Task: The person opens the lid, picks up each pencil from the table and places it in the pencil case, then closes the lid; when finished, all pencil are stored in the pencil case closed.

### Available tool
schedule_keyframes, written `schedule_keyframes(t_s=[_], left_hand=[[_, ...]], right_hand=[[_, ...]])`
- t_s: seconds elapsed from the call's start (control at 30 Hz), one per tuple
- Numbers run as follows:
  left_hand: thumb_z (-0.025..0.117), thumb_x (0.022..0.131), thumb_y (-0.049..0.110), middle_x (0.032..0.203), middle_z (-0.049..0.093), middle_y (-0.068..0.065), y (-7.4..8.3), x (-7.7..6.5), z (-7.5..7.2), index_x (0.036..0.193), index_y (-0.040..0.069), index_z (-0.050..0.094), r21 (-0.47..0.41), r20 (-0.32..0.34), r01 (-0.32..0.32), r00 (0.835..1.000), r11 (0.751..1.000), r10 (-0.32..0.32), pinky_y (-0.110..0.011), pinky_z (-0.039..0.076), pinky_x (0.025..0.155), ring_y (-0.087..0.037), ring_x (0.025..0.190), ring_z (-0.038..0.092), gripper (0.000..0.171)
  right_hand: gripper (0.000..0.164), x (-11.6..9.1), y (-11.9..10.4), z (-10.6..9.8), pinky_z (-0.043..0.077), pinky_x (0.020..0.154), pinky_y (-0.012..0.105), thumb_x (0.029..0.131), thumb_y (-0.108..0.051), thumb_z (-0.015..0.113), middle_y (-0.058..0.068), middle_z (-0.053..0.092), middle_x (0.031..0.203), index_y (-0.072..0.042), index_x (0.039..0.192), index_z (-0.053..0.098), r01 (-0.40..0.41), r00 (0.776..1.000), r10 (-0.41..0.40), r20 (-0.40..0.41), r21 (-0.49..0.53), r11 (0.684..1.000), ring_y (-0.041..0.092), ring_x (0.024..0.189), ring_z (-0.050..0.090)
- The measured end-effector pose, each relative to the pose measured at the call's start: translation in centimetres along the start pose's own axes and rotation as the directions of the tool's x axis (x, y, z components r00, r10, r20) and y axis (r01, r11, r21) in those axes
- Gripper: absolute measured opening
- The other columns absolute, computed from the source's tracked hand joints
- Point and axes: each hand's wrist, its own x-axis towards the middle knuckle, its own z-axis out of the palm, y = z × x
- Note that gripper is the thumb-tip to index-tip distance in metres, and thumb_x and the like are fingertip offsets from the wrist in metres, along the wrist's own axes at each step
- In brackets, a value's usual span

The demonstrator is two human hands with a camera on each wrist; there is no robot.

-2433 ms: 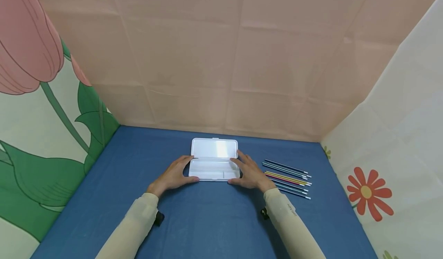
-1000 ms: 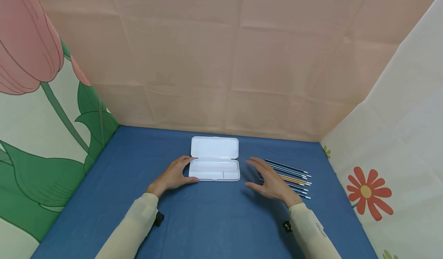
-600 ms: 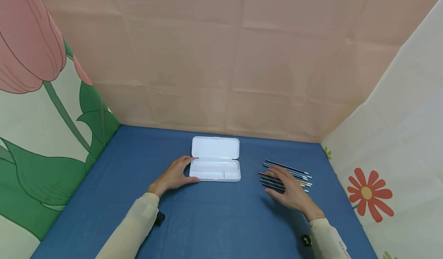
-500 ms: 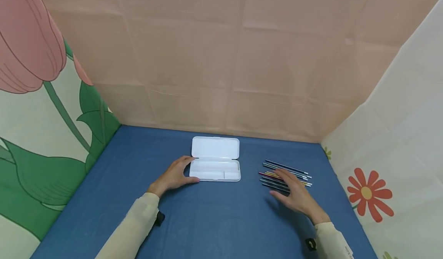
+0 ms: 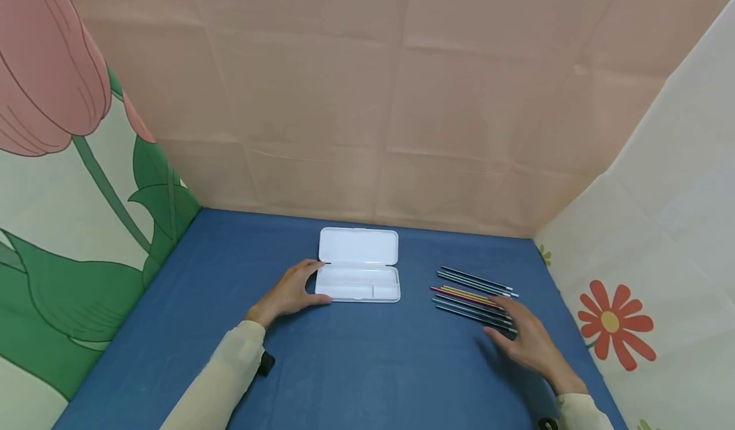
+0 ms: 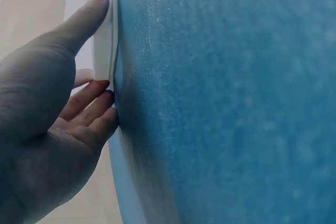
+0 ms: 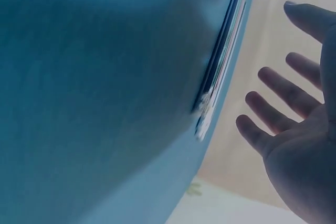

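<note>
**Blue bench (image 5: 367, 379): R hand (image 5: 533, 342) off case (image 5: 343, 291), now over at pencils (image 5: 467, 297)**

Backdrop cloth (image 5: 321, 98), pinkish-tan, behind; no chg. Bench: same cover, same layout.

Case: white, mid-bench, lid (image 5: 358, 245) hinged back flat on far side. Same spot as in prev. views. No pencils in it.

L hand (image 5: 289, 295): no chg. Spans left end of case front-to-back; L wrist view has thumb along wall, fingertips at its corner = grasping case, prob. just steadying it.

R hand: the chg. Was at case's right end, mirroring L; since then lifted away & swung across to far end of pencils. Fingers apart, loosely bent, nothing in them = released. R wrist view shows gap btwn fingers & pencils, so no contact seen.

Pencils: loose row, right of case, well apart from it, roughly parallel; dark, teal, yellow, red. Unmoved afaict.

Pale ends (image 7: 203, 121): the part nearest R hand.

Judgement: case looks set; work has shifted to pencils, none picked up yet. Next move prob. needs fingers lower to gather them; roll/scatter risk if nudged.
</note>
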Motion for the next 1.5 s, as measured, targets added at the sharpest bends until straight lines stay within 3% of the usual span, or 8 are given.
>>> schedule_keyframes(t_s=[0.3,0.6,1.1,1.3,1.5], left_hand=[[0.095,0.093,0.044,0.168,0.055,-0.024,-0.1,0.0,0.0,0.167,0.004,0.052,-0.012,0.005,0.02,1.0,1.0,-0.02,-0.069,0.046,0.129,-0.048,0.157,0.053,0.094],[0.096,0.092,0.044,0.168,0.054,-0.025,-0.2,0.1,-0.1,0.167,0.005,0.053,-0.008,0.015,0.03,0.999,1.0,-0.03,-0.07,0.045,0.129,-0.049,0.157,0.053,0.095],[0.096,0.093,0.042,0.17,0.052,-0.026,0.2,0.1,-0.3,0.167,0.005,0.052,-0.017,0.005,0.034,0.999,0.999,-0.034,-0.071,0.045,0.129,-0.05,0.158,0.051,0.094],[0.096,0.092,0.042,0.169,0.054,-0.026,0.3,0.0,-0.2,0.167,0.004,0.053,-0.017,0.003,0.033,0.999,0.999,-0.033,-0.071,0.045,0.128,-0.05,0.157,0.052,0.094],[0.096,0.092,0.041,0.168,0.054,-0.025,0.3,0.0,-0.1,0.166,0.005,0.053,-0.024,0.004,0.033,0.999,0.999,-0.033,-0.071,0.045,0.129,-0.049,0.157,0.052,0.093]], right_hand=[[0.063,-1.5,1.3,-0.5,0.055,0.105,0.08,0.094,-0.019,0.093,0.031,0.072,0.145,0.0,0.149,0.068,-0.04,0.999,0.04,0.005,-0.026,0.999,0.056,0.132,0.068],[0.047,-1.7,1.9,-0.4,0.062,0.096,0.07,0.091,-0.014,0.096,0.015,0.082,0.122,-0.002,0.133,0.077,-0.03,1.0,0.03,-0.002,-0.029,0.999,0.039,0.113,0.074],[0.036,-1.2,2.9,0.2,0.061,0.1,0.07,0.094,-0.015,0.093,0.016,0.082,0.121,-0.003,0.126,0.081,-0.034,0.998,0.037,0.06,-0.048,0.998,0.041,0.115,0.076],[0.023,-0.8,2.9,0.5,0.065,0.088,0.052,0.094,-0.008,0.091,0.004,0.08,0.109,-0.01,0.115,0.083,-0.022,0.996,0.026,0.084,-0.056,0.998,0.022,0.101,0.075],[0.014,-0.7,3.1,0.7,0.057,0.075,0.032,0.096,-0.004,0.088,-0.005,0.074,0.097,-0.015,0.104,0.084,-0.011,0.994,0.018,0.11,-0.068,0.998,0.005,0.088,0.063]])
